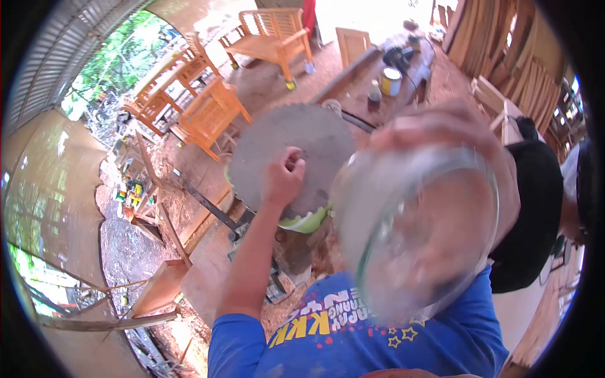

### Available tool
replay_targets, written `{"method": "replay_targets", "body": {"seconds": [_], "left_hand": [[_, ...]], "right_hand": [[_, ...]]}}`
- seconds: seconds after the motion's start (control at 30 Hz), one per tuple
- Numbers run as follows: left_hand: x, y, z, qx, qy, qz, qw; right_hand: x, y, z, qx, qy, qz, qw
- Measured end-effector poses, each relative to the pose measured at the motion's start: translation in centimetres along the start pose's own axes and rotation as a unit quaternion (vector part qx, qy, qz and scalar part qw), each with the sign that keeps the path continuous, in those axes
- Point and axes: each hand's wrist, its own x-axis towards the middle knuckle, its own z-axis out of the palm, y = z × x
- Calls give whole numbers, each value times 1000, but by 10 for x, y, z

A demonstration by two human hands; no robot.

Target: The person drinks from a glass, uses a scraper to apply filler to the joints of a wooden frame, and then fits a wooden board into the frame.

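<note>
Close in front of the camera, my right hand (441,129) grips a clear drinking glass (368,252), its fingers wrapped round the far side. The glass is tilted with its wide rim toward me, and it is smeared by motion. Farther off, my left hand (287,173) hangs over a round grey tabletop (271,138), fingers loosely curled in with nothing showing in them. Light green scalloped trim (305,222) runs along the tabletop's near edge.
Orange-brown wooden chairs (211,120) and a wooden bench (268,41) stand beyond. A workbench (359,82) bears a yellow-and-white can (391,82) and a dark power tool (398,58). Boards (498,38) lean at the upper right. A person in black (529,214) is close on my right.
</note>
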Motion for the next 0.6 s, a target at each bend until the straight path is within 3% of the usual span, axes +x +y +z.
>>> {"method": "replay_targets", "body": {"seconds": [0.07,0.13,0.2,0.27,0.33,0.4,0.5,0.6], "left_hand": [[0,1,0,14,7,11,1000],[3,3,-3,33,28,26,999],[3,4,-3,53,25,13,998],[3,5,-2,66,29,11,997],[5,6,2,71,40,20,996],[6,14,4,102,32,26,994],[8,19,2,125,36,22,991],[7,21,4,145,30,14,989]], "right_hand": [[-28,33,-5,-45,44,93,994],[-56,81,-27,-132,17,120,984],[-85,110,-30,-196,-7,290,937],[-142,169,-28,-214,-25,337,916],[-207,225,-16,-203,-39,382,901],[-265,262,7,-200,-74,497,841],[-339,313,51,-82,-102,539,832],[-349,338,100,-15,-55,529,847]]}}
